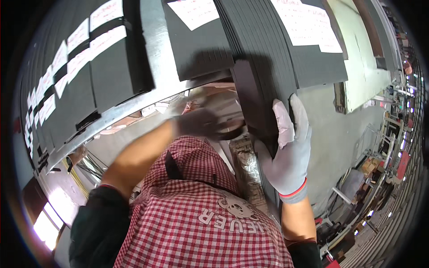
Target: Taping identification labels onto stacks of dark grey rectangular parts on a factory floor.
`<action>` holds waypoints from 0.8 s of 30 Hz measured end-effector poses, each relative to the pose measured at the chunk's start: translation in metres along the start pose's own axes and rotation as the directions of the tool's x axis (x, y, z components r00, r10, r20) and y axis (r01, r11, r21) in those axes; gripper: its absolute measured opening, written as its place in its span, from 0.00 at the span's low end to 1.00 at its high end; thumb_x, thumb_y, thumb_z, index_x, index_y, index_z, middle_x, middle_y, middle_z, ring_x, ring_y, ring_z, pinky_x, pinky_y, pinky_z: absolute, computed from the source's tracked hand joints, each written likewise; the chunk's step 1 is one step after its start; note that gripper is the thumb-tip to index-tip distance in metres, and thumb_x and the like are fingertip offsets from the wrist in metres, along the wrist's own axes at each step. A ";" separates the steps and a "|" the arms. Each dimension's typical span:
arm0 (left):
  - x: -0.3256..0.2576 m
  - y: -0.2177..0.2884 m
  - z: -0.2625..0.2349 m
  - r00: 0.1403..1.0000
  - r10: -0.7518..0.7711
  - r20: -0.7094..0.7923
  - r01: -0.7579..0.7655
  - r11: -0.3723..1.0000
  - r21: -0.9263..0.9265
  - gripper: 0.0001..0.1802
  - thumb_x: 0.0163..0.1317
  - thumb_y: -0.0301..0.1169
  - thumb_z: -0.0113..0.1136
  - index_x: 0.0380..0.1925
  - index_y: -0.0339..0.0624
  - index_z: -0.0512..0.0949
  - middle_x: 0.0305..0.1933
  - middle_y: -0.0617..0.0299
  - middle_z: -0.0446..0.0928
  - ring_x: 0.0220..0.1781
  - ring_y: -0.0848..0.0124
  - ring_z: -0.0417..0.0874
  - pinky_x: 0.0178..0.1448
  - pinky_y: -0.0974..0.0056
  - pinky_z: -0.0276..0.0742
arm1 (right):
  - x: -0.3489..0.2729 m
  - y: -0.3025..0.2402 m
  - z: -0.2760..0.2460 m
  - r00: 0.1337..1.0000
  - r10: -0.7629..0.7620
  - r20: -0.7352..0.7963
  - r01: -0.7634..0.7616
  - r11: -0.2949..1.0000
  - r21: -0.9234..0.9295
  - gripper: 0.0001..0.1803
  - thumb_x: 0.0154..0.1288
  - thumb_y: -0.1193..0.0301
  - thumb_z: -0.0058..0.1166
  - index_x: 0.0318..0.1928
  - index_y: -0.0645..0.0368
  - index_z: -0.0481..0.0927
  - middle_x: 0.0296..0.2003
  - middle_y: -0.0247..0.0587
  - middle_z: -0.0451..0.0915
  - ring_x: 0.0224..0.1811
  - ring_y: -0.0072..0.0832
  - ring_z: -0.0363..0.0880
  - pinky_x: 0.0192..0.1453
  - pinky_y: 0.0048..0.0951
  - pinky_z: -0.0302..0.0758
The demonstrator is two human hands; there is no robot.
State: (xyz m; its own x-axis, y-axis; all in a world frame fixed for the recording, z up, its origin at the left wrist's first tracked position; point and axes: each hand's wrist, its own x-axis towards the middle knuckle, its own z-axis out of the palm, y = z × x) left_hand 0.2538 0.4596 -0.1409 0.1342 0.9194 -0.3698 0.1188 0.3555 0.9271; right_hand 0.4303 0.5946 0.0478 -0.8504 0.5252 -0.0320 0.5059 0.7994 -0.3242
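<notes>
A long bundle of dark grey strips [257,98] runs from the far edge of the view toward my body, its near end overhanging the bench. My right hand [289,154], in a pale grey glove with a red-edged cuff, is closed around the right side of that near end. A pale finger covering shows on one finger. My left hand [199,124], in a dark-looking glove, is smeared by motion just left of the strips' near end. Its fingers are too blurred to show whether they hold anything.
Dark panels with white handwritten sheets [107,49] line the bench at left. Another dark panel [196,49] lies left of the strips, and one more [317,67] right of them. A pale board [359,67] stands at right. A foil-like wrapped piece [246,163] is below the strips.
</notes>
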 end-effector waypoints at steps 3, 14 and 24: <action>-0.073 0.089 -0.052 0.977 0.214 0.005 -0.213 0.974 -0.075 0.14 0.45 0.36 0.75 0.19 0.42 0.79 0.18 0.61 0.72 0.23 0.69 0.76 0.35 0.64 0.71 | 0.002 0.008 0.008 0.988 -0.061 -0.139 0.063 0.998 0.010 0.45 0.44 0.70 0.70 0.66 0.55 0.66 0.65 0.56 0.61 0.52 0.50 0.70 0.55 0.44 0.69; 0.046 0.193 -0.010 0.558 0.817 0.145 -0.660 0.331 0.675 0.15 0.55 0.43 0.61 0.29 0.42 0.77 0.22 0.60 0.74 0.25 0.57 0.74 0.34 0.55 0.71 | -0.021 0.085 -0.068 0.910 0.389 0.145 -0.344 0.510 0.789 0.13 0.67 0.68 0.50 0.46 0.62 0.79 0.42 0.44 0.81 0.43 0.29 0.79 0.60 0.31 0.68; 0.049 0.186 0.010 0.745 0.660 -0.092 -0.415 0.567 0.712 0.41 0.45 0.40 0.72 0.58 0.36 0.66 0.37 0.60 0.78 0.46 0.60 0.79 0.65 0.54 0.66 | 0.054 0.059 -0.074 0.969 -0.019 0.246 0.005 0.998 0.058 0.11 0.51 0.61 0.61 0.22 0.54 0.79 0.16 0.38 0.74 0.25 0.38 0.76 0.65 0.48 0.60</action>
State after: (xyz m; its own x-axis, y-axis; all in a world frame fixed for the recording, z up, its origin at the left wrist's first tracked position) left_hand 0.2923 0.5688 0.0132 0.0884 0.9355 0.3421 0.7118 -0.2996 0.6353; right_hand 0.4253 0.6915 0.0967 -0.8694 0.4220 -0.2569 0.4923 0.7837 -0.3787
